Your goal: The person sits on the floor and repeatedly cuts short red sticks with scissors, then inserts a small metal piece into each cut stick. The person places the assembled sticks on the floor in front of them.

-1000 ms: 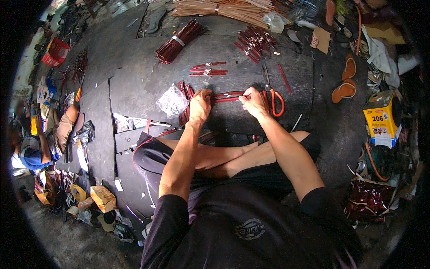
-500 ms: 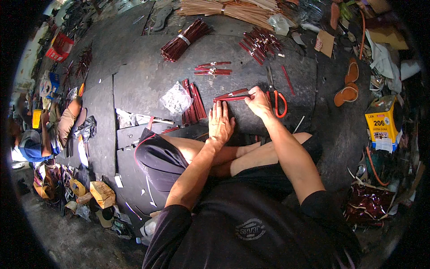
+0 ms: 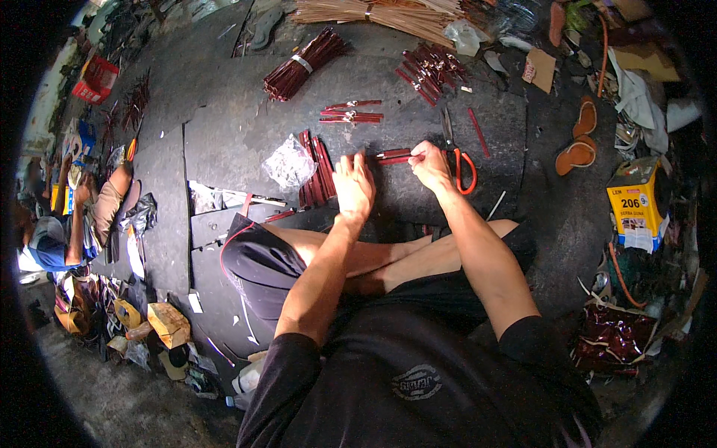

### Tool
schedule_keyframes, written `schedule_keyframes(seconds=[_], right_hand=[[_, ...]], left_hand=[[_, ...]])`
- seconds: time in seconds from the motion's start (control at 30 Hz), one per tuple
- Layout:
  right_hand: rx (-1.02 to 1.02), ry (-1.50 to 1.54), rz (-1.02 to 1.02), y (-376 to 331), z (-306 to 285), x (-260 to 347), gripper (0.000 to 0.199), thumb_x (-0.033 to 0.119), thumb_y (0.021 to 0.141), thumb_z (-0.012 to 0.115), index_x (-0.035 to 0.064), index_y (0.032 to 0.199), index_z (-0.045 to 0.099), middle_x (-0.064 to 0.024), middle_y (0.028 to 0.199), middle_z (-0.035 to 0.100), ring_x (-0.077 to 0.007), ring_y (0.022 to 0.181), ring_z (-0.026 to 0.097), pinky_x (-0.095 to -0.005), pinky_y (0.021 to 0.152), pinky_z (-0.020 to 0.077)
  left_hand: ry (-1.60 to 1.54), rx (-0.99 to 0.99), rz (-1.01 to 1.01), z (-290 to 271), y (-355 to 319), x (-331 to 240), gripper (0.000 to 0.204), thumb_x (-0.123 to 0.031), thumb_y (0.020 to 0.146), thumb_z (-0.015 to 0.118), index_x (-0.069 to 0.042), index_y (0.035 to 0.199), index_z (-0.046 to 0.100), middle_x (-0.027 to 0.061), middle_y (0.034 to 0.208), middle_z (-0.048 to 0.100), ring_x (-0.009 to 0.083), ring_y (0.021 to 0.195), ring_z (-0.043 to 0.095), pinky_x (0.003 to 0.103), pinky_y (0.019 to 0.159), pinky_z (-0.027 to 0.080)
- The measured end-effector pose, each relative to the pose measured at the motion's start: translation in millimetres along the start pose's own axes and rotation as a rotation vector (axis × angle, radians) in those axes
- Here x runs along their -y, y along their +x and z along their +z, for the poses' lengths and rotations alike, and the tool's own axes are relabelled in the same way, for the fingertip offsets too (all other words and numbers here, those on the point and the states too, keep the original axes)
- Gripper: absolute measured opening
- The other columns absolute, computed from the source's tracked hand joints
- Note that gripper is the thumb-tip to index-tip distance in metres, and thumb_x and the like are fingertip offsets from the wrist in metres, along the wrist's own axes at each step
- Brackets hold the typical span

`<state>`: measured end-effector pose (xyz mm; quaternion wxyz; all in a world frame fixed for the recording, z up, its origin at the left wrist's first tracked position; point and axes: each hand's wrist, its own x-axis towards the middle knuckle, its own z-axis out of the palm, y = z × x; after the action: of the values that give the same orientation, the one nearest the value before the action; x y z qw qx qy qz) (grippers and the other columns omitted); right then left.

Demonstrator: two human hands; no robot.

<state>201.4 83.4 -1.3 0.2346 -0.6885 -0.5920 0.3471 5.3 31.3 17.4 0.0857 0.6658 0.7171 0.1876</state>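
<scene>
Pinching the flat dark-red leather strip [image 3: 393, 156] lying lengthwise from three to nine o'clock, the right hand [image 3: 431, 164] grips its three-o'clock end while the open left hand [image 3: 353, 187] rests nearby.

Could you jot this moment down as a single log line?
left hand: flat on dark mat, beside stacked red strips | right hand: gripping red strip bundle | scissors: lying by right hand

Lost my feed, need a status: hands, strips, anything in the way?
Left hand flat on the mat, empty. Right hand pinching red strips. Orange-handled scissors right beside the right hand; strip pile by the left.
</scene>
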Motion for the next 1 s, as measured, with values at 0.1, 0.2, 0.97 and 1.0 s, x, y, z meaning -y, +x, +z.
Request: schedule_keyframes(seconds=[0.1,0.2,0.97,1.0], right_hand=[[-0.003,0.008,0.02,2,3,-6,0.012,0.003,0.085,0.067,0.0021,0.096,0.062,-0.0103,0.08,0.067,-0.0159,0.071,0.064,-0.0316,0.065,0.0514],[0.028,0.007,0.05,3,2,-3,0.012,0.003,0.085,0.067,0.0022,0.096,0.062,-0.0102,0.08,0.067,-0.0161,0.07,0.065,-0.0317,0.065,0.0516],[0.015,0.008,0.096,-8,-19,19,0.019,0.015,0.081,0.073,0.0051,0.096,0.066,-0.0127,0.09,0.071,-0.0257,0.086,0.069,-0.0371,0.078,0.0513],[-0.034,0.036,0.074,-8,-22,18,0.019,0.015,0.081,0.072,0.0046,0.095,0.066,-0.013,0.089,0.071,-0.0264,0.085,0.069,-0.0378,0.077,0.0516]], left_hand=[[-0.096,0.062,0.102,-5,24,12,0.026,-0.018,0.087,0.061,-0.014,0.112,0.065,0.0137,0.104,0.057,0.0329,0.101,0.056,0.045,0.085,0.045],[-0.191,0.123,0.182,0,39,31,0.02,-0.016,0.084,0.066,-0.014,0.103,0.069,0.0134,0.102,0.061,0.0335,0.098,0.058,0.045,0.086,0.046],[-0.37,0.115,0.235,0,44,38,0.019,-0.009,0.08,0.065,-0.011,0.097,0.071,0.0159,0.099,0.063,0.0367,0.096,0.058,0.044,0.09,0.047],[-0.377,0.114,0.231,0,44,37,0.019,-0.008,0.08,0.065,-0.01,0.098,0.071,0.0161,0.099,0.063,0.0367,0.097,0.058,0.043,0.09,0.046]])
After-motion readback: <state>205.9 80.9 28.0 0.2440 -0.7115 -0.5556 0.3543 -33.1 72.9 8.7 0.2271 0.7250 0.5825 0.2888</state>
